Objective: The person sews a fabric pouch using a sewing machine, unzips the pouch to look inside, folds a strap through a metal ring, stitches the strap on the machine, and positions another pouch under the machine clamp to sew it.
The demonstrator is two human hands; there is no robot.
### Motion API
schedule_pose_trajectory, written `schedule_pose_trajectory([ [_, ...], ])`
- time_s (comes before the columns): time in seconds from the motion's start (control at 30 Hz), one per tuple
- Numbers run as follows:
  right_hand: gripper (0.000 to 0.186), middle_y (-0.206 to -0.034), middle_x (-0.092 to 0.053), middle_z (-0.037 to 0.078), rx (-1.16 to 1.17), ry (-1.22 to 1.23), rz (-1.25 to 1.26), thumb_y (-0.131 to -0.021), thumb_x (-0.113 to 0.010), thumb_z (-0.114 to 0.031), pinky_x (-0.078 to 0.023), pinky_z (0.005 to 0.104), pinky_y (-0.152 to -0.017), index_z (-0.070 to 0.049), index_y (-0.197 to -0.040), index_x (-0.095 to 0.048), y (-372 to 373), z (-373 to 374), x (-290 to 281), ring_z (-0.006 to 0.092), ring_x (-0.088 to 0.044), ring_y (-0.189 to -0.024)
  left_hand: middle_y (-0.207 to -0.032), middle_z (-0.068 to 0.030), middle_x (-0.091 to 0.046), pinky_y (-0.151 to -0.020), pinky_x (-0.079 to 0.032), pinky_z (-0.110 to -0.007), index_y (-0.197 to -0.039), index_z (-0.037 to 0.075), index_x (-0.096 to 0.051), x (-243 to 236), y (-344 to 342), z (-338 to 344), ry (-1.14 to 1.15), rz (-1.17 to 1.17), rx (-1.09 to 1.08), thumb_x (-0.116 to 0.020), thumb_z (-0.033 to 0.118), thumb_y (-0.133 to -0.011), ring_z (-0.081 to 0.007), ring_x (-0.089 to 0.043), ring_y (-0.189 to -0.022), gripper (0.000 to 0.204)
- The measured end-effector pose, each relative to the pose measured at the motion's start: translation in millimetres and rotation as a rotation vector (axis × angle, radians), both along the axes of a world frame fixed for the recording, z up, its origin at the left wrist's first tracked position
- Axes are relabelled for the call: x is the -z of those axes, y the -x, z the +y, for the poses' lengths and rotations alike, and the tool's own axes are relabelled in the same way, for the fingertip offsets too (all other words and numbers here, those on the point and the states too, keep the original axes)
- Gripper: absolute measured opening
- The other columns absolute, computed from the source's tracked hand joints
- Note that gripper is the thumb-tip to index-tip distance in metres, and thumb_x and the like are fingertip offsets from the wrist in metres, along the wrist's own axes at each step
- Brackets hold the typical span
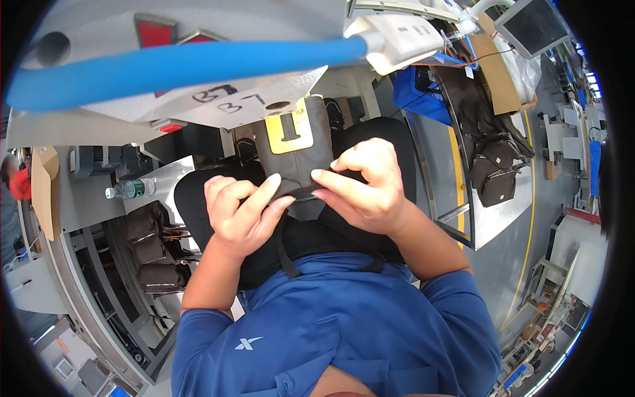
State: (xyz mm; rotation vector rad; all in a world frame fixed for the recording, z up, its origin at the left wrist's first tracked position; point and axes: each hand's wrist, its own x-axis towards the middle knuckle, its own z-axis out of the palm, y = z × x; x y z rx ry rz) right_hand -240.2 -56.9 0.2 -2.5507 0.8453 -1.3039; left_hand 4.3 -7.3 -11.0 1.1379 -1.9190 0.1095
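Observation:
A dark grey fabric bag piece (pixel 291 164) is held in front of my lap, below the white machine head (pixel 251 92). My left hand (pixel 241 210) pinches its lower left corner between thumb and forefinger. At the lower right corner, my right hand (pixel 372 188) grips the same edge in a like pinch, its other fingers curled. Higher up on the piece sits a yellow patch (pixel 278 140) with a dark mark; whether it is fixed there I cannot tell. The machine head hides the piece's top.
A thick blue hose (pixel 198 63) crosses close in front. Dark bags (pixel 496 175) lie on a table at right, near a blue bin (pixel 415 96). At left, a water bottle (pixel 132 190) lies on its side above more dark bags (pixel 161 278). A monitor (pixel 532 26) hangs at far right.

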Motion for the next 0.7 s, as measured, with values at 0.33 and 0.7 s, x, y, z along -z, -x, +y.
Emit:
schedule_pose_trajectory([
  [0.33, 0.034, -0.086, -0.058, 0.001, -0.003, -0.003, -0.028, -0.062, -0.09, -0.013, -0.042, 0.0388, -0.073, -0.01, -0.094, -0.077, 10, -1, 2, 0.0229, -0.054, -0.078, -0.083, 0.0009, -0.054, -0.076, -0.042, -0.039, -0.097, 0.01, -0.08, 7, 0, -8, 0.101, -0.05, 0.077, -0.092, 0.021, -0.063, -0.0203, -0.049, -0.076, 0.038],
  [0.7, 0.027, -0.087, -0.056, 0.005, 0.023, 0.074, 0.027, -0.061, -0.085, -0.008, -0.044, 0.0402, -0.075, -0.006, -0.085, -0.071, 8, 1, -8, 0.0266, -0.053, -0.081, -0.082, -0.0006, -0.05, -0.073, -0.043, -0.039, -0.092, 0.009, -0.077, 4, 1, -4, 0.111, -0.033, 0.077, -0.091, 0.02, -0.068, -0.0217, -0.049, -0.075, 0.031],
])
